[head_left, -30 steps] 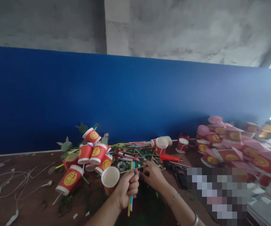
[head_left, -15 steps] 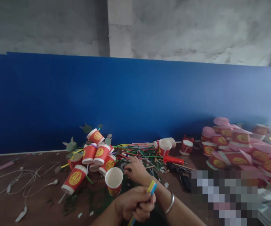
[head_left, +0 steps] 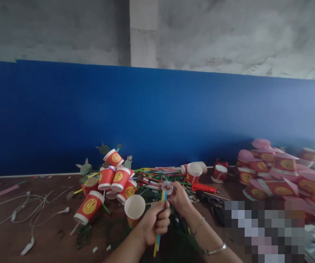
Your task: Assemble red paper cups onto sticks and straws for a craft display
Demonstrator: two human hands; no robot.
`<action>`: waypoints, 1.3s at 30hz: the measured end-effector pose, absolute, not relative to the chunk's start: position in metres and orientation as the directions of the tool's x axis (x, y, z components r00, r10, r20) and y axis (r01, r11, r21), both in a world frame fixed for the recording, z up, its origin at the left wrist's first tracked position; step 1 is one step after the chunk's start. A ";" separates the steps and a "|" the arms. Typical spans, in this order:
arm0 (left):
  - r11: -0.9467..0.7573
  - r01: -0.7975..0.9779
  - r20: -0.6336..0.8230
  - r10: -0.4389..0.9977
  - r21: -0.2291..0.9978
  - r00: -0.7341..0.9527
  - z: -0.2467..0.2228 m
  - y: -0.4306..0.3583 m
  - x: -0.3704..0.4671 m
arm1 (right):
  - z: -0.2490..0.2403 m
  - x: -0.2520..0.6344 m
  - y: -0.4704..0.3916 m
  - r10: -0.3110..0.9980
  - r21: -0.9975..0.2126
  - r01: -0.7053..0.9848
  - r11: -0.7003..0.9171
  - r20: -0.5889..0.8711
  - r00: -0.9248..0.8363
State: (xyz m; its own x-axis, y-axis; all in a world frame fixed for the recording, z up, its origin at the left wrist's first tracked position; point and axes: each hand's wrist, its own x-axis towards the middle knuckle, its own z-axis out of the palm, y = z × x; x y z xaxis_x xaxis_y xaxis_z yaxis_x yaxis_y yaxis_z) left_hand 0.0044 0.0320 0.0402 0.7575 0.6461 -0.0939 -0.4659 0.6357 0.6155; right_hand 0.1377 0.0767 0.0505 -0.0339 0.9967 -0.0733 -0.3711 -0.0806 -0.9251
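Note:
Several thin strips (head_left: 156, 245), yellow, blue and white, are gripped in my left hand (head_left: 156, 223), its fingers wrapped round them. My right hand (head_left: 178, 196) pinches a small clear ring (head_left: 167, 187), which looks like a roll of tape, close to the strips' upper ends. An upright red paper cup (head_left: 134, 209) with a white inside stands just left of my left hand. Behind both hands lies a heap of coloured strips and pens (head_left: 157, 175), partly hidden by my right hand.
Stacked red cups (head_left: 120, 177) with paper rabbit cut-outs stand left of centre, white earphones (head_left: 39, 204) further left. A red-handled tool (head_left: 205, 188) and black scissors (head_left: 215, 208) lie right of my hands. Pink-topped cups (head_left: 283, 164) pile up at the right, before a blue panel (head_left: 157, 117).
My right hand has come back from the heap and now holds the clear ring by the strips. My left hand has shifted slightly left and up, and the strips stand more upright.

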 end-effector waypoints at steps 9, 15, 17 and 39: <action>0.319 -0.414 -0.175 0.920 0.852 0.350 0.040 0.025 0.019 | 0.033 0.153 0.040 0.996 -0.961 -0.267 -0.075 -0.062 -0.059; 0.297 -0.367 -0.176 0.928 0.882 0.328 0.036 0.023 0.021 | 0.037 0.154 0.032 0.974 -0.966 -0.228 -0.126 -0.077 -0.213; 0.311 -0.385 -0.186 0.927 0.869 0.327 0.033 0.025 0.021 | 0.039 0.155 0.029 0.948 -0.937 -0.303 -0.173 -0.075 -0.310; 0.293 -0.378 -0.154 0.921 0.878 0.357 0.030 0.023 0.019 | 0.037 0.153 0.024 0.976 -0.999 -0.040 -0.033 -0.024 -0.215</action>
